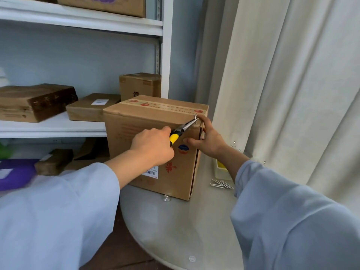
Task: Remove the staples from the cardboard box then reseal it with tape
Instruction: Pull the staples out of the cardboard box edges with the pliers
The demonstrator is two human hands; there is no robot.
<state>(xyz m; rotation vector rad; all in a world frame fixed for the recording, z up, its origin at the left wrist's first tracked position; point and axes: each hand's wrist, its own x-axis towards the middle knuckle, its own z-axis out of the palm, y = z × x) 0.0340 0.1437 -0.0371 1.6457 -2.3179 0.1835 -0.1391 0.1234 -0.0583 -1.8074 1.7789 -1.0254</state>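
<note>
In the head view, the cardboard box [155,145] sits on the round table [194,221]. The left hand [153,147] squeezes the pliers [182,129], pointing up-right at the staple [195,116]. The right hand [207,139], fingers spread, presses the box corner, just beside it.

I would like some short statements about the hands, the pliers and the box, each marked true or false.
1. The left hand holds the pliers. True.
2. The tips of the pliers are at a staple near the top right edge of the cardboard box. True.
3. The right hand is holding a roll of tape. False: it rests on the box's right corner.
4. The box stands on the white shelf. False: it stands on the round table.
5. Loose nails lie on the table, right of the box. True.
</note>
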